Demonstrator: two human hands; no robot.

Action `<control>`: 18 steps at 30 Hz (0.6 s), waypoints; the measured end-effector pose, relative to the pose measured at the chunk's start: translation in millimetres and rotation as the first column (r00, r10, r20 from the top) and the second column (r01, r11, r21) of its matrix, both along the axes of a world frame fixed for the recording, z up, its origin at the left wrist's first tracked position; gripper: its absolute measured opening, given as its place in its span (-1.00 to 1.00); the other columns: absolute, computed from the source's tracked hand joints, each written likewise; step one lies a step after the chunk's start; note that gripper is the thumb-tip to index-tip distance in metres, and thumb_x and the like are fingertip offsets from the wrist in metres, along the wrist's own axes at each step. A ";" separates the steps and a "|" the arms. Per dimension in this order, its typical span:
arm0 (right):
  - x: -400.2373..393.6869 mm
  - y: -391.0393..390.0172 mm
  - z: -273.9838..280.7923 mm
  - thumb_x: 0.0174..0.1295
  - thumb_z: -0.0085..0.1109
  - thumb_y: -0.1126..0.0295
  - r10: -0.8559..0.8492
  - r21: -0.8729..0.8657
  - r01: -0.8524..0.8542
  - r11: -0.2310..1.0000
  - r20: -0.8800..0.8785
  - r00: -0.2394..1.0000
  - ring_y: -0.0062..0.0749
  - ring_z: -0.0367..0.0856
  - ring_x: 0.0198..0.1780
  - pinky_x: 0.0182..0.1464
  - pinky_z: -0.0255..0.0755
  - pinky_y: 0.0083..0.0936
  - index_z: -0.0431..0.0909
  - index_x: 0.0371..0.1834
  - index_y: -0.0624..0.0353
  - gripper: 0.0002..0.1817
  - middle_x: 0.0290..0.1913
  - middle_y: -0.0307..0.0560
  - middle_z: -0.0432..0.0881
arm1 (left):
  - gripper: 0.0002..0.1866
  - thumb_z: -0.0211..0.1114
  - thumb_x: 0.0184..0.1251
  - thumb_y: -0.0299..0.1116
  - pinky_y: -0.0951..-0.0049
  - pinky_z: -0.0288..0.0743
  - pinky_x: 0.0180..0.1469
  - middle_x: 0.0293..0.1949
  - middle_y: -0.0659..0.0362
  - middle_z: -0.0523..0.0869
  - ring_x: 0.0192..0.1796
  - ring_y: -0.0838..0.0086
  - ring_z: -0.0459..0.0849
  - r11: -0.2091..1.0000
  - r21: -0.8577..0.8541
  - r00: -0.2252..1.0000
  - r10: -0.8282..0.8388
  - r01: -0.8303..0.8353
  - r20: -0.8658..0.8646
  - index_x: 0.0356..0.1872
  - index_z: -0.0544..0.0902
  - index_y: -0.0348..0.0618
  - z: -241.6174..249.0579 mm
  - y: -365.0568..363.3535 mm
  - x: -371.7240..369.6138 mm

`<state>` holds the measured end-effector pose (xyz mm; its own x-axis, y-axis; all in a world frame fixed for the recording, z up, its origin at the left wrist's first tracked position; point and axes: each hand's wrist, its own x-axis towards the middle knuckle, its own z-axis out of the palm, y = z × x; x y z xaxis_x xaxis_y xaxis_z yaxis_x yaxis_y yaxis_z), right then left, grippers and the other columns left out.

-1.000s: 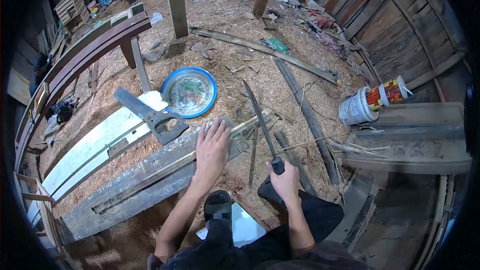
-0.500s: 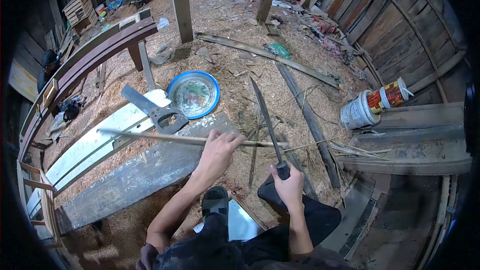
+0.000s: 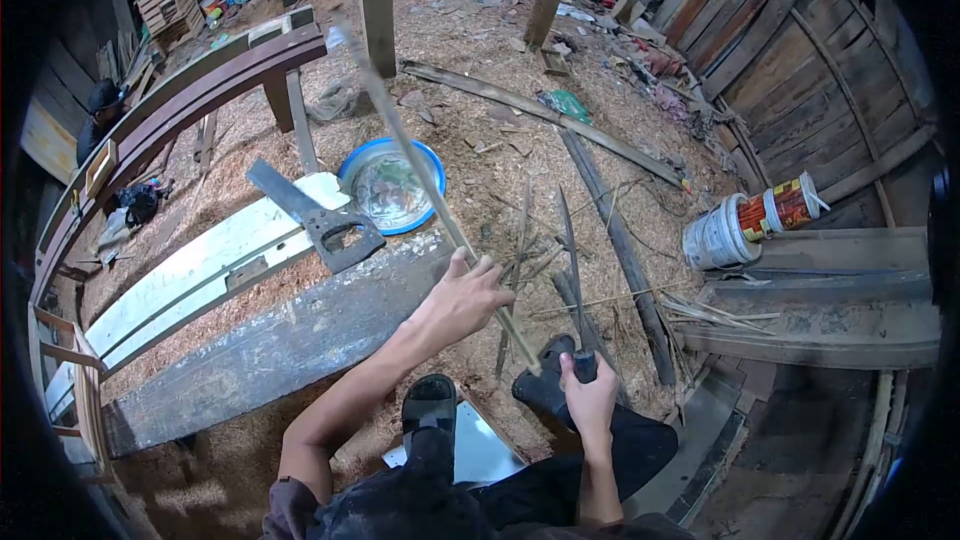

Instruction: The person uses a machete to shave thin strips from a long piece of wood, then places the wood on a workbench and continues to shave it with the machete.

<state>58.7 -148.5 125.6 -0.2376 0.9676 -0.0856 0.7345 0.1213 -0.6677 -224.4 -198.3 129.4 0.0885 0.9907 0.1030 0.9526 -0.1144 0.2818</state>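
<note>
My left hand is closed around a long thin wooden strip, which slants from the upper left down to near my right foot. The strip's upper end is blurred. In my right hand is the dark handle of a long-bladed knife, its blade pointing up and away from me. The strip's lower end lies just left of the knife handle, with a gap between them. A handsaw rests on the boards to the left, beside a blue-rimmed basin.
A grey plank and a white board lie at the left, near a curved wooden frame. Stacked buckets stand tilted at the right. Thin strips lie below them. Another person is at the far left.
The strip has swung from nearly level to a steep slant, its far end now up and away. My left hand has turned and shifted right. My right hand with the knife is slightly lower.
</note>
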 end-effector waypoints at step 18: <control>-42.6 -9.6 15.0 0.33 0.54 0.20 0.128 -0.042 -0.131 0.991 -0.056 0.990 -0.17 0.76 -0.34 -0.17 0.58 -0.27 0.72 -0.26 0.31 -0.66 -0.40 0.06 0.76 | -0.62 0.49 0.25 -0.21 -0.24 -0.07 0.56 0.22 0.29 0.58 0.49 0.44 0.42 0.996 0.035 0.974 -0.077 0.086 -0.213 0.11 0.74 0.34 -18.9 -26.2 -23.3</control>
